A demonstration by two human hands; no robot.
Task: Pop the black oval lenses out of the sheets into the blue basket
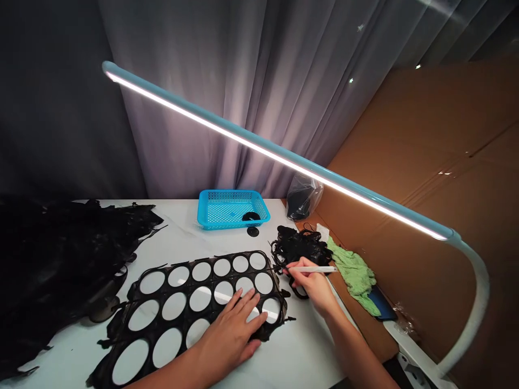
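Observation:
A black, thin sheet (156, 291) with rows of round holes lies on the white table. My left hand (231, 329) rests flat on its right part, fingers spread. In my right hand (310, 281) is a slim white pen-like tool (314, 268), pinched between the fingers, its handle pointing right. I cannot make out its tip, which lies by the sheet's upper right corner. A tangled heap of black rings and scraps (302, 246) sits just beyond my right hand.
At the left lies a big pile of ragged black sheets (60, 270). A blue basket (205, 219) holding a black disc (251, 216) stands at the back, another black disc (253, 232) before it. A lit lamp bar (259, 141) crosses above; a green cloth (352, 270) lies right.

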